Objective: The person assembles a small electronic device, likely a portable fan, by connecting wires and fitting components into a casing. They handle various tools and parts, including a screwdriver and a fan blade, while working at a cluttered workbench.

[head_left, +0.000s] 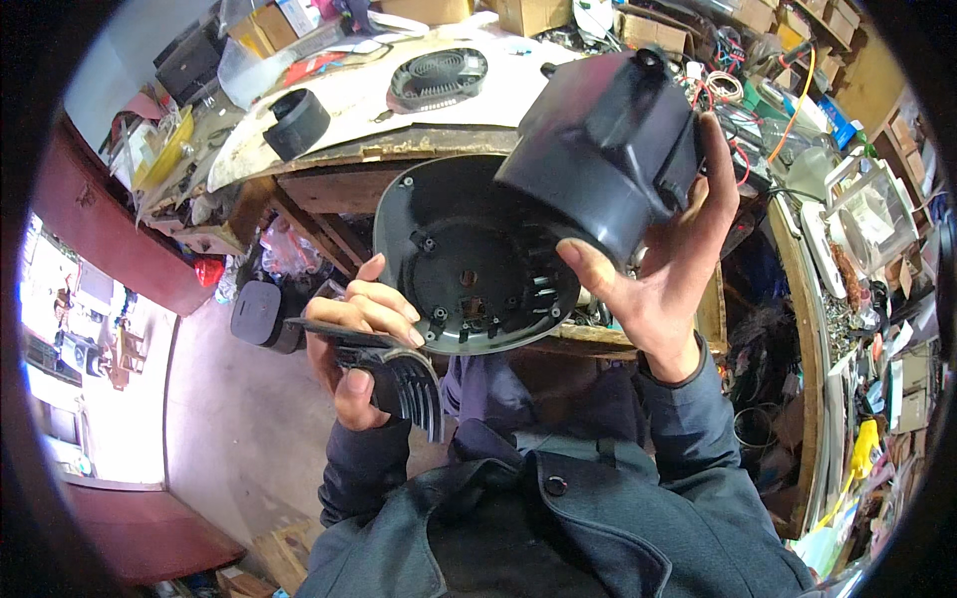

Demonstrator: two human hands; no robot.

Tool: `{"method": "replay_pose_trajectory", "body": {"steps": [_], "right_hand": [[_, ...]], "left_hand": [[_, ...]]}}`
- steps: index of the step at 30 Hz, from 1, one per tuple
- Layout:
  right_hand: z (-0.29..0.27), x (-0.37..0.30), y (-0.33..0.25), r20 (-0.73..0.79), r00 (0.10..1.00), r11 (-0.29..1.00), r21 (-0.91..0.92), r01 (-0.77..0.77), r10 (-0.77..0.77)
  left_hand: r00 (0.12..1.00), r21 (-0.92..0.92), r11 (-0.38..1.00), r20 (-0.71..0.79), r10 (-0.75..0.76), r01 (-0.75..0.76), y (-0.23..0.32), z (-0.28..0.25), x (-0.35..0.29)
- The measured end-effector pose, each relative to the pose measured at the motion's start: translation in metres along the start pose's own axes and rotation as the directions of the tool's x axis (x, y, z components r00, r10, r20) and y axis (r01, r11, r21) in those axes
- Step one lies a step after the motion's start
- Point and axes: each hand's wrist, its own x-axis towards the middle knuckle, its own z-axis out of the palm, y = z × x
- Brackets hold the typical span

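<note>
Fingers of the right hand, partly hidden behind it, hold up a black housing; the left hand pinches a ribbed black part. The housing overlaps an open black shell, its support unclear, before a white-topped table.

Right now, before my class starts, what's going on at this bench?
The person's right hand grips a black plastic housing, overlapping the upper right of an open black shell in view. The left hand pinches a slatted black part near the shell's lower left. On the workbench beyond lie a black ring and a vented cover.
</note>
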Motion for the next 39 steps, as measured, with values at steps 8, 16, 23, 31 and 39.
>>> {"method": "replay_pose_trajectory", "body": {"steps": [8,16,23,31,39], "right_hand": [[-0.011,0.004,-0.017,0.391,0.920,0.975,-0.197,0.102,-0.017],[0.012,-0.018,0.003,0.144,0.990,0.969,-0.242,0.042,-0.007],[0.003,-0.004,-0.016,0.414,0.910,0.942,-0.315,0.114,0.028],[0.008,0.006,-0.011,0.722,0.690,0.931,-0.222,0.291,-0.044],[0.018,0.013,-0.019,0.821,0.569,0.940,-0.225,0.258,0.040]], "left_hand": [[0.998,0.018,0.999,0.036,0.044,-0.045,-0.001,-0.003,0.001],[0.998,0.152,0.988,-0.055,-0.007,0.016,0.009,0.013,0.004],[0.995,0.148,0.989,-0.104,-0.011,0.026,0.005,0.014,0.011],[0.996,0.124,0.992,-0.091,-0.008,0.020,0.006,0.015,0.009],[0.996,0.166,0.986,-0.087,0.001,0.014,0.006,0.007,0.006]]}}
